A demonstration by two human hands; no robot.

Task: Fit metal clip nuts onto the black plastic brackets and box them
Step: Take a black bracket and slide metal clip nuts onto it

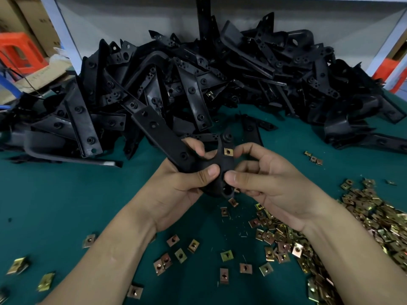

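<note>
Head view is showing the left hand (176,190) gripping a long black plastic bracket (163,133) above the green desk (55,194). The right hand (271,183) is pinching its curved end, where a small gold metal clip nut (228,151) is sitting. Loose gold clip nuts (374,216) are lying on the desk below.

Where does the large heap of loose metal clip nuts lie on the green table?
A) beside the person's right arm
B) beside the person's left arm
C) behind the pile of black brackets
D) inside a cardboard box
A: the heap of clip nuts spreads beside the right forearm on the green table; near the left arm lie only a few single nuts.
</note>
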